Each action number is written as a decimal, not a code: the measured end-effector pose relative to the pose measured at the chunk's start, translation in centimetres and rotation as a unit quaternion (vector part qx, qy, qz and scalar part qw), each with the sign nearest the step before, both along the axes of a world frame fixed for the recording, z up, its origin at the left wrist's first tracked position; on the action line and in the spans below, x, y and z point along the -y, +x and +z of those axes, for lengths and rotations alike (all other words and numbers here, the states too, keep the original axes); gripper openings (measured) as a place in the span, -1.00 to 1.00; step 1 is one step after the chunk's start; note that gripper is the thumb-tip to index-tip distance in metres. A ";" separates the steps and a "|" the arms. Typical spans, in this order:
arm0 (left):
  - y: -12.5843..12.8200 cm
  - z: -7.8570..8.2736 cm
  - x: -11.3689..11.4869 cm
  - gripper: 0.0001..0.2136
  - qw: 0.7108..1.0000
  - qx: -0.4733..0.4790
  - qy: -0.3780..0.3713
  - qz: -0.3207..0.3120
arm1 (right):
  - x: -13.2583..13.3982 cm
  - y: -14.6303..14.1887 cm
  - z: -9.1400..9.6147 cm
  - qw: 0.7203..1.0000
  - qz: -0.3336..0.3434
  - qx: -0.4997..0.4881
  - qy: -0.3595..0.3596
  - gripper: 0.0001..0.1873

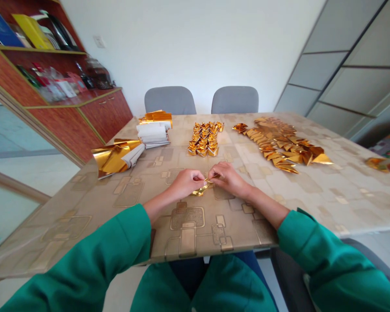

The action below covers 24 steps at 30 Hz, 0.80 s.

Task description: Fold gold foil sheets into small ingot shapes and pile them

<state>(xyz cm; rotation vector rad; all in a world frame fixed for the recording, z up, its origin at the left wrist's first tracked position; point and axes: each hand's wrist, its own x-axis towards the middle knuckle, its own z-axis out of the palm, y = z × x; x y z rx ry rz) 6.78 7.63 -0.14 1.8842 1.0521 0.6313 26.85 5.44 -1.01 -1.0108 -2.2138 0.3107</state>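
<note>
My left hand (185, 183) and my right hand (229, 177) meet over the middle of the table (327, 195), both pinched on one small piece of gold foil paper (201, 189) held just above the tabletop. Beyond my hands stands a block of several finished gold folded ingots (205, 138) in rows. To the right of it lies a long spread of half-folded gold pieces (281, 143). At the left lies a stack of flat gold sheets with white backs (134, 147).
Two grey chairs (170, 99) stand at the far side of the table. A red-brown sideboard with shelves and jars (68, 95) fills the left. One loose gold piece (379, 164) lies near the table's right edge. Grey panelled doors stand on the right.
</note>
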 end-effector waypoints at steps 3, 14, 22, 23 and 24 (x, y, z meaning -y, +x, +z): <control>0.0 0.5 0.4 -0.90 0.997 0.063 -0.045 0.015 | 0.0 0.3 0.5 0.995 0.027 -0.069 -0.061 -0.92; 1.0 0.4 1.9 -0.78 0.899 0.347 -0.208 0.170 | -0.3 1.1 1.2 0.886 -0.094 -0.370 -0.262 -0.60; 2.0 0.6 2.8 -0.73 0.805 0.486 -0.272 0.206 | 1.6 -3.0 0.4 0.884 -0.008 -0.315 -0.345 -0.43; 2.1 0.6 2.9 -0.73 0.795 0.496 -0.279 0.208 | 1.5 -3.3 0.2 0.879 -0.007 -0.328 -0.346 -0.46; 2.1 0.7 3.0 -0.73 0.788 0.502 -0.286 0.212 | 1.4 -3.4 0.1 0.874 -0.005 -0.342 -0.346 -0.49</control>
